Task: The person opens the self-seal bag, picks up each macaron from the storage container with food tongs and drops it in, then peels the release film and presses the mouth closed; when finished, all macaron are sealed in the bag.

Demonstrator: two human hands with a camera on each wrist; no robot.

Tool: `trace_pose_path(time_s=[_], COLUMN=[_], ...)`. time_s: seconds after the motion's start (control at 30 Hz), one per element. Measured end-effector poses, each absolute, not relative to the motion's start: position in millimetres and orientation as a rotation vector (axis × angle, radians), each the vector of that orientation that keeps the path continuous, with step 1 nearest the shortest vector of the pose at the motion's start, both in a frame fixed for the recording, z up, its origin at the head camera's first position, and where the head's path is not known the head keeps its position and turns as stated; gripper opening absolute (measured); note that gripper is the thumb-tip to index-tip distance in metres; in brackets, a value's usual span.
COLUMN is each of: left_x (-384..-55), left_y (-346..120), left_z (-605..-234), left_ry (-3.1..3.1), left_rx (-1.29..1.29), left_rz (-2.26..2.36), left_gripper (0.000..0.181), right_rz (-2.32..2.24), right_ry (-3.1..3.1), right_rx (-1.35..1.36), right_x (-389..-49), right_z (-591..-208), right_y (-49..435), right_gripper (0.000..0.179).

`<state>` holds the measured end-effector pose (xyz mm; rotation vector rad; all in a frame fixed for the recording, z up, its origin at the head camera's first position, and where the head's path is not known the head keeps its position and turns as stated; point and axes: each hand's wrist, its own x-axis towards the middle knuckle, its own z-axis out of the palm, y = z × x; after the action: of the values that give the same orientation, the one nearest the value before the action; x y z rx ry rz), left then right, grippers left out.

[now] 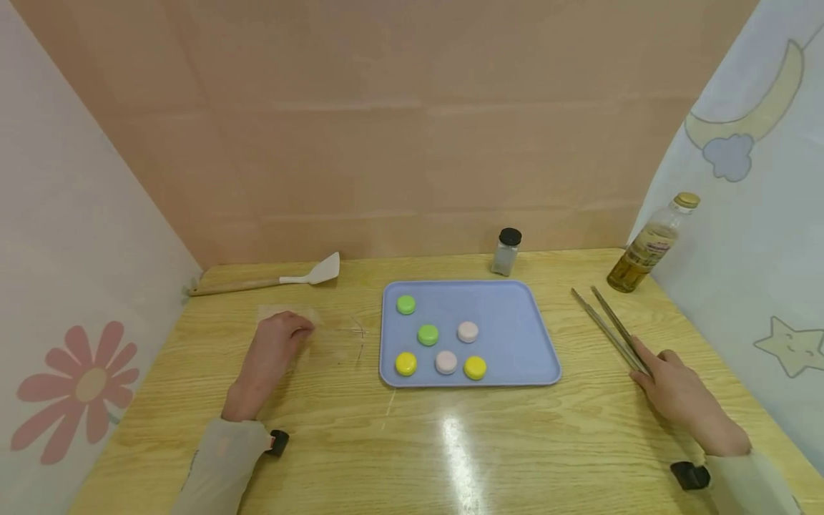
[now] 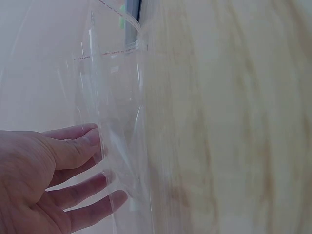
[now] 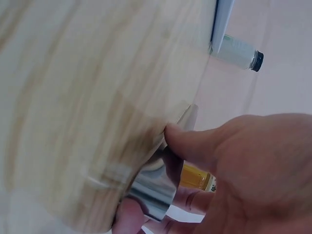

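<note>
Thumb and forefinger of my left hand [image 1: 273,354] pinch the edge of a clear plastic bag [image 2: 124,131], whose printed strip shows near its opening in the left wrist view. The bag is see-through and hard to make out in the head view. On the right, my right hand [image 1: 676,393] grips metal tongs [image 1: 608,329] near their closed end; the tips point away and stand apart. Between the hands lies a blue tray [image 1: 508,315] with several macarons: green [image 1: 428,335], pale pink [image 1: 468,332] and yellow [image 1: 475,368].
Behind the left hand lies a white spatula [image 1: 322,270] with a wooden handle. A small black-capped jar [image 1: 506,254] stands behind the tray. An oil bottle [image 1: 650,247] with a gold cap stands at the back right. Fabric walls border the table [image 1: 360,450].
</note>
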<state>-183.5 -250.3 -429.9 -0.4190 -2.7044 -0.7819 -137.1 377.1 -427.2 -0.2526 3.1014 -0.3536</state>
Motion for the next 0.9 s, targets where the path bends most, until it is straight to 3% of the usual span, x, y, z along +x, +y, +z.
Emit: trace_pose_path(time_s=[0.57,0.9], left_x=[-183,-184], left_y=[-251,-250], left_z=[-430,-429], left_ry=[-2.697,-2.683], left_rx=[-0.412,-0.435], left_rz=[-0.803,-0.793], left_gripper=[0.011,0.011], right_rz=[-0.342,-0.264], right_ry=[3.049,3.140], right_rx=[-0.196,-0.325], right_x=[-124,-113], right_z=[-423,-425], right_y=[382,382], right_gripper=[0.060,0.060])
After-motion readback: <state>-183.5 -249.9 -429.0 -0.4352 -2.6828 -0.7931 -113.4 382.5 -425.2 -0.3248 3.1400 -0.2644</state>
